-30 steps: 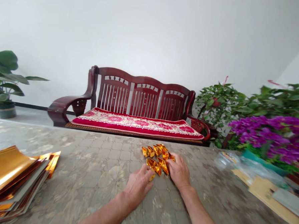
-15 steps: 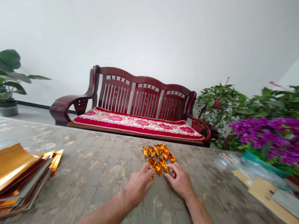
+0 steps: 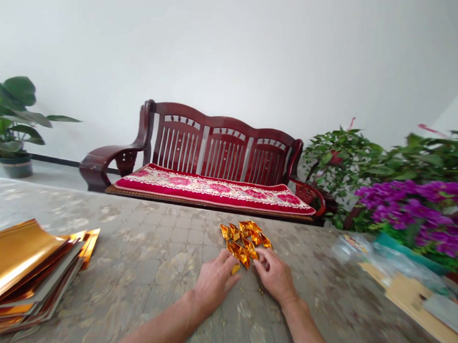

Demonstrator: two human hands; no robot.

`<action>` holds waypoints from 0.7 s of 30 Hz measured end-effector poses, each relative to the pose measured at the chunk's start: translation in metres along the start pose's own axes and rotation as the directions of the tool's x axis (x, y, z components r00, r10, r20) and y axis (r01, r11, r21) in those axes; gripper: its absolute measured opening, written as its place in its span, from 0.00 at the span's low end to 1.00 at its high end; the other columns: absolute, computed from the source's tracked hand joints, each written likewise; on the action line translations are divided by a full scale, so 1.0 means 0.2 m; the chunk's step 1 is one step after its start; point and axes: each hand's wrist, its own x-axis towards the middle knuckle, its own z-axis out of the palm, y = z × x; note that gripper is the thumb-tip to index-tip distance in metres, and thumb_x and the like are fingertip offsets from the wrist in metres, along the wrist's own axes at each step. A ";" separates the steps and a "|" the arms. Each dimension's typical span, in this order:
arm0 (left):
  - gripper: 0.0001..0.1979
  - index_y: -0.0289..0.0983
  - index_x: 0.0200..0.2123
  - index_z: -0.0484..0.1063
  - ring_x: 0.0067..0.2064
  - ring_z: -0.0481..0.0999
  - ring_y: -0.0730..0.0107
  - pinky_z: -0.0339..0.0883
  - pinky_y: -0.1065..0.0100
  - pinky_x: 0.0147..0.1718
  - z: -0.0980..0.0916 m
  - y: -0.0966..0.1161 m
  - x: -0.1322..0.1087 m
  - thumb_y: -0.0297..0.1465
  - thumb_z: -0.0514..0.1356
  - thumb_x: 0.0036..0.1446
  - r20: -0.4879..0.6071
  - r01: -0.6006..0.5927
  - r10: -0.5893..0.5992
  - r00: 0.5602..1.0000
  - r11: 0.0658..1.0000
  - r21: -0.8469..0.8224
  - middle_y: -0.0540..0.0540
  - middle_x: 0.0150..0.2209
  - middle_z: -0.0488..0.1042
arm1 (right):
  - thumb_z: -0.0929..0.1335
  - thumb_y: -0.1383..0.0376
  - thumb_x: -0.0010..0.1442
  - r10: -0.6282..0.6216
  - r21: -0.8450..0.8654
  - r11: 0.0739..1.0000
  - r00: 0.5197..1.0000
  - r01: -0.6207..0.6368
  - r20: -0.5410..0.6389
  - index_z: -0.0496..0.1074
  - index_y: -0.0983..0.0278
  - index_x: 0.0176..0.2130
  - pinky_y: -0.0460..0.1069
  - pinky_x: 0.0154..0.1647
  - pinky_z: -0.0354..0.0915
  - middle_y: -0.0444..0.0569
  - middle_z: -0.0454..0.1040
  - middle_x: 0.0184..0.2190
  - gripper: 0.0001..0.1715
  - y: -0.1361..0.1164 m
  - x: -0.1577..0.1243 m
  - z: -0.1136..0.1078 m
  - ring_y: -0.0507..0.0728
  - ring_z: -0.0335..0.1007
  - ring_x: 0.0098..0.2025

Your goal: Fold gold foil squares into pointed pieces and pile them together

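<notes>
Several small folded pieces of gold foil (image 3: 244,241), shaped like boat-like ingots, lie in a loose cluster on the patterned tablecloth (image 3: 150,270). My left hand (image 3: 215,281) rests on the cloth, its fingertips against the cluster's lower left edge. My right hand (image 3: 275,276) sits at the lower right of the cluster, with curled fingers touching the foil pieces. Whether those fingers pinch a piece is hidden. A stack of gold foil sheets (image 3: 20,268) lies at the table's left side, well away from both hands.
A dark red wooden sofa (image 3: 218,153) with a red floral cushion (image 3: 212,188) stands beyond the table. A clear plastic bag (image 3: 385,261) and a cardboard sheet (image 3: 406,298) lie at the right. Potted green plants and purple orchids (image 3: 414,212) stand behind them.
My right hand has drawn back from on top of the cluster to its lower right edge, uncovering more foil pieces. The view has shifted slightly, so the room appears moved to the right.
</notes>
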 end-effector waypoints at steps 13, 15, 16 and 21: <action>0.09 0.40 0.34 0.71 0.36 0.74 0.69 0.56 0.71 0.32 0.02 -0.06 0.00 0.33 0.52 0.64 -0.114 0.227 -0.234 0.966 0.971 -0.069 0.49 0.37 0.72 | 0.62 0.66 0.61 -0.050 -0.079 0.996 0.992 0.041 -0.119 0.74 0.61 0.42 0.47 0.35 0.65 0.48 0.76 0.35 0.13 0.00 -0.01 0.02 0.55 0.74 0.34; 0.09 0.39 0.31 0.70 0.36 0.73 0.69 0.55 0.71 0.31 0.03 -0.08 0.02 0.31 0.52 0.63 -0.117 0.244 -0.255 0.960 0.965 -0.097 0.48 0.35 0.72 | 0.61 0.66 0.61 -0.038 -0.083 0.996 0.990 0.027 -0.138 0.74 0.61 0.42 0.47 0.35 0.65 0.48 0.77 0.36 0.14 0.01 0.00 0.03 0.56 0.74 0.35; 0.10 0.38 0.30 0.70 0.35 0.72 0.69 0.55 0.70 0.31 0.03 -0.09 0.03 0.30 0.52 0.62 -0.117 0.249 -0.261 0.958 0.963 -0.106 0.48 0.33 0.72 | 0.61 0.66 0.61 -0.033 -0.085 0.996 0.988 0.021 -0.148 0.74 0.61 0.42 0.48 0.36 0.66 0.49 0.78 0.37 0.14 0.01 0.00 0.03 0.56 0.75 0.35; 0.09 0.36 0.26 0.69 0.32 0.70 0.70 0.55 0.71 0.31 0.00 -0.15 0.03 0.27 0.53 0.57 -0.069 0.207 -0.221 0.973 0.964 -0.167 0.50 0.28 0.71 | 0.60 0.64 0.61 -0.010 -0.071 0.997 0.981 -0.004 -0.194 0.75 0.61 0.42 0.49 0.35 0.67 0.49 0.79 0.39 0.16 0.03 0.01 0.03 0.58 0.76 0.37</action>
